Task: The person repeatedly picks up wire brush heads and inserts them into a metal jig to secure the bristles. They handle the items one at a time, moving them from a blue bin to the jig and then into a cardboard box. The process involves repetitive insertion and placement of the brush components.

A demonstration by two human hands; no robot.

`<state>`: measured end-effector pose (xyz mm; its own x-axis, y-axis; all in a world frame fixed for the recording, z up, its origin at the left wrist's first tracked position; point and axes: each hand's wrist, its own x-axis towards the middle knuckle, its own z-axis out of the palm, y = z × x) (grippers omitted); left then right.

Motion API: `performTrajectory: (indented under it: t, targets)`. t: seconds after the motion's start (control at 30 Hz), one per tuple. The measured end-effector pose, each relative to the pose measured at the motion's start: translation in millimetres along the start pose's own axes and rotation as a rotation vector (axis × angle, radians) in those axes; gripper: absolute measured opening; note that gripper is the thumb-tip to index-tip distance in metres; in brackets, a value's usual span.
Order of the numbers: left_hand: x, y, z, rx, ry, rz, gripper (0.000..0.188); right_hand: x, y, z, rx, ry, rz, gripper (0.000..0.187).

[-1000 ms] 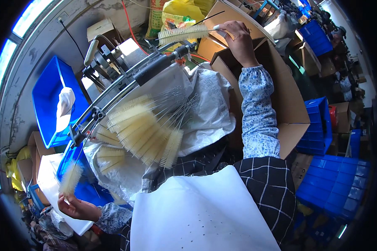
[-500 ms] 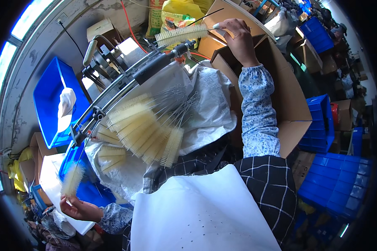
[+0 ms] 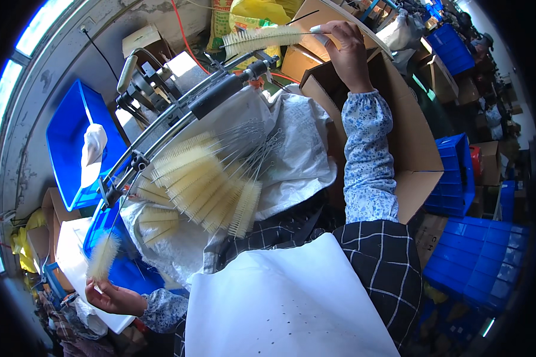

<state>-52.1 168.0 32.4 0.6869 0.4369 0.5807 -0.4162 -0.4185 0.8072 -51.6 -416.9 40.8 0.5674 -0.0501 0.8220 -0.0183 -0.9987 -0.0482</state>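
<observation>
Risk at the upper brush: a loose pinch might let its bristles snag the metal frame [image 3: 217,96] below.
Risk at the lower brush: too hard a tug could bend its wire.
Upper bristle brush [image 3: 262,40]: above the frame's far end, nearly level, bristles leftward, bare wire rightward.
Lower bristle brush [image 3: 104,257]: beyond the near end, steep, tip downward, wire rising toward the frame.
Right hand [image 3: 346,52]: fingertips together on wire.
Left hand [image 3: 114,298]: pinching the tip.
</observation>
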Motion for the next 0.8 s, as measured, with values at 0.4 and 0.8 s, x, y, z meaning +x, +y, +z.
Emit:
performTrajectory:
  t: [0.4,0.8]
  targets:
    - [1,0,-1,0.002,0.018,0.005,0.02,99,-50,-35,-0.031,0.299,-0.152,0.013]
    - [2,-3,-6,-0.01,0.043,0.009,0.022,123,-74,-26,0.048,0.341,-0.267,0.014]
